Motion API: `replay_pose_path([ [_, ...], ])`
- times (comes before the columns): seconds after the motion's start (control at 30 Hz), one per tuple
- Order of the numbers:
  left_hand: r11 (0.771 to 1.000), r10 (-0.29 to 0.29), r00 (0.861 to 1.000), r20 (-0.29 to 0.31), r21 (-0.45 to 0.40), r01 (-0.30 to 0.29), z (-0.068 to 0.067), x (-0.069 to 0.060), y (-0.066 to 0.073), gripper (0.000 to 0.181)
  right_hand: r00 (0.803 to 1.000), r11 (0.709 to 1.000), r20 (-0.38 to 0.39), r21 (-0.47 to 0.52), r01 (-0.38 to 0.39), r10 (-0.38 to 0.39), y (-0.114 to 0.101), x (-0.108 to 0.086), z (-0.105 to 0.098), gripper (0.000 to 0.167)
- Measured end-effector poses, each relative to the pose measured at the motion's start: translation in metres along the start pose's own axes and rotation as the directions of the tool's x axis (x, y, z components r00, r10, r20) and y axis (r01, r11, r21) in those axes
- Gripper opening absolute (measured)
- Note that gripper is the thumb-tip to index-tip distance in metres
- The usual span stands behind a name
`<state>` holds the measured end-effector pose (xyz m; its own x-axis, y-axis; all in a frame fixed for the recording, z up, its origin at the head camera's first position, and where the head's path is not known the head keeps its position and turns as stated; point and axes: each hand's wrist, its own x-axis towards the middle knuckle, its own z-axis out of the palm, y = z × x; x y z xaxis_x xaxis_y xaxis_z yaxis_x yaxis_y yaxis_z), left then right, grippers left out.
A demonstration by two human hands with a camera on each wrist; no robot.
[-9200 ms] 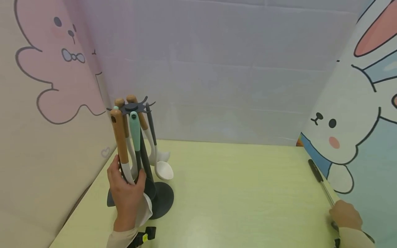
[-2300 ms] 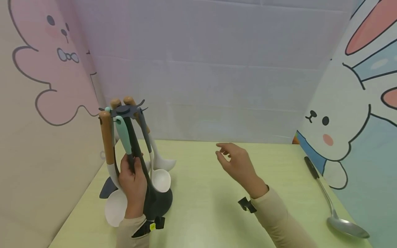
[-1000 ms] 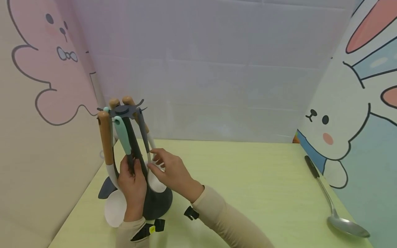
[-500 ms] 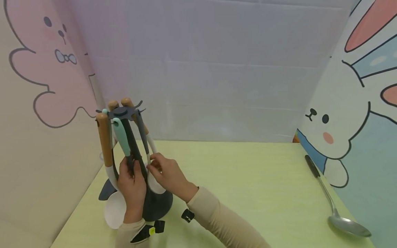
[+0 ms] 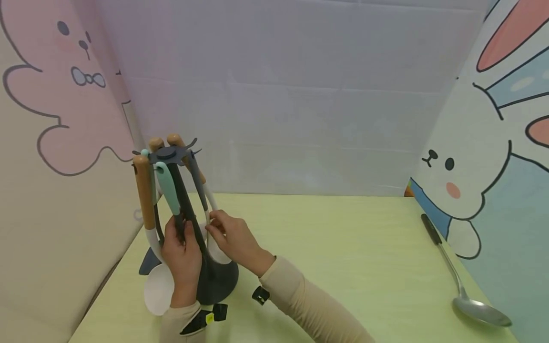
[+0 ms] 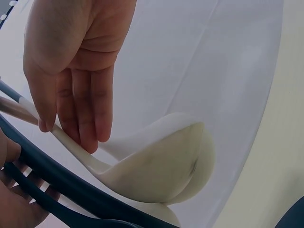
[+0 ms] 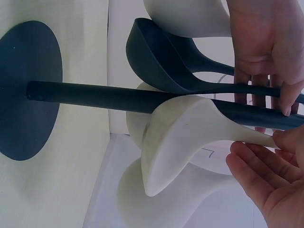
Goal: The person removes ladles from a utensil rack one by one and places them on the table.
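Observation:
A dark utensil stand [image 5: 223, 282] at the left carries several hanging utensils. My left hand [image 5: 182, 267] grips the dark neck of a mint-handled ladle [image 5: 167, 188]; its deep bowl shows in the right wrist view, where the fingers reach behind the stand's pole [image 7: 104, 99]. With thumb and fingertips my right hand [image 5: 238, 240] pinches the thin neck of a white ladle [image 7: 178, 135], whose grey handle hangs from a hook at the top. Part of that ladle's bowl is hidden behind the right hand in the head view.
A metal ladle [image 5: 480, 312] with a black handle lies along the table's right side. A wooden-handled utensil [image 5: 144, 193] and a white bowl-shaped head [image 5: 158, 289] hang at the stand's left. Printed cloth walls enclose the table [image 5: 343, 267].
From the metal ladle at the right, now let go, my right hand has come across to the stand and closed its fingertips on the white ladle's neck. The left hand stays at the stand.

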<state>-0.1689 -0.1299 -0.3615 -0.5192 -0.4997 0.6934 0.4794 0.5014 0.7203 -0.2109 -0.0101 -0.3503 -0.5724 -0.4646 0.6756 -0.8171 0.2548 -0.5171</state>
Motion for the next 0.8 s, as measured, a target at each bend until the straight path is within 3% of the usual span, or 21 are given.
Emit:
replay_pose_path([
  [0.8,1.0,-0.028,1.0,-0.006,-0.003,0.028,0.0,0.0,0.005,0.03,1.0,1.0,-0.024,-0.006,0.02,-0.02,0.0,-0.001,-0.018,0.017],
])
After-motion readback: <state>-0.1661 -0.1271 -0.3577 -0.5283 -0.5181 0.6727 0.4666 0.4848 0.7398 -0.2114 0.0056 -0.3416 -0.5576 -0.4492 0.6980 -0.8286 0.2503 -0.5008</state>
